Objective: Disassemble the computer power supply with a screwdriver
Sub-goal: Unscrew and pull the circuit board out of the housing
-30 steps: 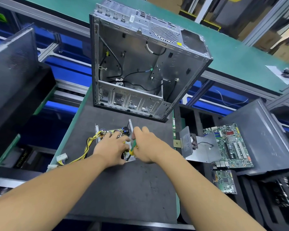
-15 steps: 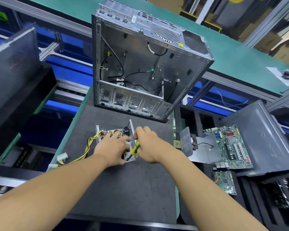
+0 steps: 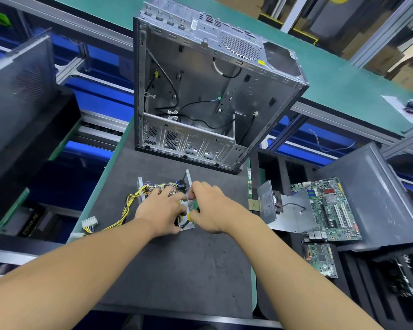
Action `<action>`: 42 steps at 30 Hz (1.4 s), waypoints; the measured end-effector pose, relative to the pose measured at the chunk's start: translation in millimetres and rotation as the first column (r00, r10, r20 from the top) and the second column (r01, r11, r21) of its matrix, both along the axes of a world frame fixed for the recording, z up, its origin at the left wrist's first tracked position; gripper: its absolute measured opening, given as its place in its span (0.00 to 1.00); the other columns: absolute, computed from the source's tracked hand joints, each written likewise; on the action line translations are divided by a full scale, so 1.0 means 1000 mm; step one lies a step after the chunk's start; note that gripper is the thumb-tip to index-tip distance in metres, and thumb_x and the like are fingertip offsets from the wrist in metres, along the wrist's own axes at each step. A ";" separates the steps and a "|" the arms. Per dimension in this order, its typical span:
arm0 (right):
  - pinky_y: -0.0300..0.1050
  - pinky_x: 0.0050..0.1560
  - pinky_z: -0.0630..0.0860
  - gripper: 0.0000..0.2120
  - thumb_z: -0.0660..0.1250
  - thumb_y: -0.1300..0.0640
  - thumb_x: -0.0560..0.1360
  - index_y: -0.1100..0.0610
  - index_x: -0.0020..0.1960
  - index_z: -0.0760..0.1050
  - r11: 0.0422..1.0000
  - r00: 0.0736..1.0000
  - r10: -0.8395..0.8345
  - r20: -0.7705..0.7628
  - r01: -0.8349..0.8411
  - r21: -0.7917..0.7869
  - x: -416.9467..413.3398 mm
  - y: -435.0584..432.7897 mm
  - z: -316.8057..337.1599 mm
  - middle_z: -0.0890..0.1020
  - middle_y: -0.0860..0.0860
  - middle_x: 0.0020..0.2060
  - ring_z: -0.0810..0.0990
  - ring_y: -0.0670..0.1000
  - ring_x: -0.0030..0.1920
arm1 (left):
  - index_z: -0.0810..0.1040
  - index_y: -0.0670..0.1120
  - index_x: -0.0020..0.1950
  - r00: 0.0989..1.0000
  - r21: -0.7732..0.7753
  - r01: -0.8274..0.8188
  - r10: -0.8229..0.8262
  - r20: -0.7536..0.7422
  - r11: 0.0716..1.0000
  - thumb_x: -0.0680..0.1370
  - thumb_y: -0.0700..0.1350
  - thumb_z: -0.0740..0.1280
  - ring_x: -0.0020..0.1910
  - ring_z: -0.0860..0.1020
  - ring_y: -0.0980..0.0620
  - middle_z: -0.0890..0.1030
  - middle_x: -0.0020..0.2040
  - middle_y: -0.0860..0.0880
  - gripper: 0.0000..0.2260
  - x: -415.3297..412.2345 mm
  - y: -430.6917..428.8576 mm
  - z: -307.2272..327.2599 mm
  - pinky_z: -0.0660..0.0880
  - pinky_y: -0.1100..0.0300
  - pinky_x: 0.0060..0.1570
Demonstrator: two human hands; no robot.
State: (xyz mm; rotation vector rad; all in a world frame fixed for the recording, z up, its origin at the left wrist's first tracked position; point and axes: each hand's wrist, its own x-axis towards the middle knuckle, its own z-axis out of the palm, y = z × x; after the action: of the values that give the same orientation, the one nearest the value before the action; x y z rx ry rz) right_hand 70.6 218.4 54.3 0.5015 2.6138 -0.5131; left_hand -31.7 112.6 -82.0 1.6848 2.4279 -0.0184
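1. A dark grey work mat fills the near bench; behind it a green conveyor belt crosses the back from left to right
2. An emptied computer case stands at the far end of the mat with its open side towards the camera; loose black cables hang inside it
3. The power supply lies on the mat near the middle, just in front of the case; its cover is off, so the circuit board and a perforated metal wall show
4. A yellow cable bundle runs out of its left side and ends in a white connector near the mat's left edge
5. The left hand lies on top of the power supply, fingers spread and only lightly bent, pressing down on the board rather than clasping it
6. The right hand is clenched round the green and yellow handle of a screwdriver; the tool slants down towards the unit's near right corner; its tip is hidden
7. To the right of the mat lie a green motherboard and, nearer, a smaller circuit board; a silver metal box with a fan stands between the mat and the motherboard
8. A dark case panel leans at the far right; another dark panel stands at the left
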 end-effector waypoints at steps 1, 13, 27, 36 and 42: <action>0.51 0.46 0.68 0.12 0.58 0.49 0.80 0.55 0.58 0.64 0.999 1.000 -0.016 0.000 0.016 0.037 0.001 -0.002 0.000 0.70 0.53 0.54 0.71 0.59 0.54 | 0.78 0.59 0.60 1.000 0.002 -0.005 0.005 0.004 1.000 0.72 0.64 0.64 0.69 0.63 0.47 0.67 0.70 0.59 0.19 0.000 0.000 0.000 0.63 0.51 0.65; 0.53 0.50 0.71 0.11 0.59 0.54 0.79 0.57 0.60 0.65 0.996 0.999 0.044 -0.010 -0.043 0.083 -0.001 0.000 -0.002 0.71 0.54 0.56 0.72 0.59 0.53 | 0.78 0.59 0.59 1.000 0.023 -0.014 0.014 -0.008 1.000 0.71 0.66 0.63 0.65 0.65 0.47 0.66 0.70 0.57 0.20 0.001 0.000 0.003 0.64 0.51 0.64; 0.51 0.41 0.68 0.08 0.55 0.50 0.82 0.55 0.54 0.62 0.989 0.998 0.047 -0.034 -0.041 0.145 0.005 0.003 -0.004 0.73 0.53 0.49 0.72 0.59 0.44 | 0.71 0.60 0.67 0.999 0.035 -0.037 0.038 -0.026 0.999 0.71 0.68 0.63 0.71 0.62 0.48 0.63 0.73 0.54 0.26 0.002 -0.001 0.003 0.62 0.49 0.67; 0.50 0.49 0.68 0.12 0.60 0.63 0.75 0.55 0.57 0.67 0.994 0.993 0.114 -0.042 -0.114 0.006 0.007 0.000 -0.004 0.68 0.50 0.54 0.65 0.55 0.54 | 0.70 0.53 0.64 0.991 -0.046 -0.065 0.059 -0.120 0.997 0.69 0.66 0.62 0.61 0.66 0.44 0.68 0.62 0.49 0.28 0.007 0.005 0.001 0.66 0.49 0.56; 0.50 0.41 0.67 0.08 0.54 0.52 0.83 0.56 0.58 0.65 0.978 0.991 0.093 -0.100 -0.072 0.194 0.004 -0.001 -0.008 0.74 0.53 0.53 0.73 0.59 0.44 | 0.74 0.57 0.62 0.995 -0.033 -0.043 0.040 -0.095 0.999 0.69 0.65 0.63 0.59 0.66 0.45 0.66 0.64 0.51 0.25 0.003 0.003 -0.001 0.65 0.50 0.56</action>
State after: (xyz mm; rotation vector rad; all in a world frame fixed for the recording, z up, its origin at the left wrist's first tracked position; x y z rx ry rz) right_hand 74.8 217.7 45.9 0.4321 2.7908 -0.2715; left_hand -28.5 115.6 -83.2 1.6538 2.5151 -0.1370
